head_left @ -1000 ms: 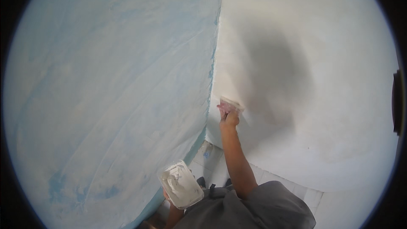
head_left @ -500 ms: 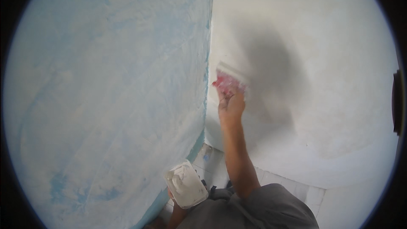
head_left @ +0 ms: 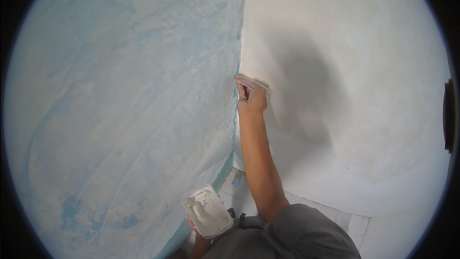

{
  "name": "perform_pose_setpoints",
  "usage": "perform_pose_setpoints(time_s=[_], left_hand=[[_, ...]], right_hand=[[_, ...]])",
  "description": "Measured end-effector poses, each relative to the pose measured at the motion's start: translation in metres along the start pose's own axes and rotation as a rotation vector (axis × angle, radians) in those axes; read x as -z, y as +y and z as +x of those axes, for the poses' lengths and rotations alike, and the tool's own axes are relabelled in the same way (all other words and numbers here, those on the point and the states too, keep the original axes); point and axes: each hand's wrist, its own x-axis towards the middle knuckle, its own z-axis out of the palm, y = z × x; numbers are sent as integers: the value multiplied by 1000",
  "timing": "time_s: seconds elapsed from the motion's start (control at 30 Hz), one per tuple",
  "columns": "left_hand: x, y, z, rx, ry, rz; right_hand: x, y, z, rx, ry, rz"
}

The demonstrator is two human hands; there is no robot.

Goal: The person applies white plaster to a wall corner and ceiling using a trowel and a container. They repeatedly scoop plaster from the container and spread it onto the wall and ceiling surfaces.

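White plaster covers the wall [head_left: 364, 67] filling the right half of the head view; a patchy blue-and-white wall [head_left: 124, 91] fills the left half, and the two meet at a vertical corner just right of upper centre.

Head view, right hand [head_left: 251, 100]: at centre frame, raised up the corner, fingers wrapped tight around the handle of a putty knife [head_left: 253, 83]. Blade lies flat against the white wall, its left end touching the corner line. Blade looks thin, stiff with a little spring, and light; likely smeared and a bit slippery, so the hold belongs on the handle behind the blade, where the hand is now. Grip is pressed together around that handle, no spread fingers visible.

Head view, left hand [head_left: 196, 228]: low centre, mostly hidden under a white rectangular tray [head_left: 208, 211] of wet plaster. Tray is held from beneath, tilted, near the grey sleeve [head_left: 292, 235]. Probably light but messy; the paste inside is soft and could slide, so it wants support under the base. How the fingers sit under it cannot be told, only that they carry it.

Pale tiled floor [head_left: 350, 220] shows at lower right, below the white wall.
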Motion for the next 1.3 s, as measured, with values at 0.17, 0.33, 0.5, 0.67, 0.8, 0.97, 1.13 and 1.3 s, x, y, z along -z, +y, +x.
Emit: perform_pose_setpoints(time_s=[0.17, 0.33, 0.5, 0.67, 0.8, 0.97, 1.13, 1.3], left_hand=[[-5, -1, 2, 35, 82, -54], [-18, 3, 4, 29, 127, -76], [-10, 4, 6, 29, 28, 8], [-6, 5, -3, 92, 39, -286], [-8, 17, -7, 145, -21, -356], [-13, 26, -2, 174, -86, -273], [-27, 27, -3, 163, -12, -302], [-34, 30, 4, 181, -11, -242]], right_hand=[[-40, -17, 1, 4, -208, 42], [-81, -33, -36, 27, -143, 72], [-18, -50, -54, 576, -417, -760], [160, -23, -31, -19, -139, -172], [290, 23, 38, -153, 152, -192], [305, 37, 72, -25, -36, -223], [186, 16, 27, -15, 162, -162], [70, -27, -25, 85, 125, -119]])
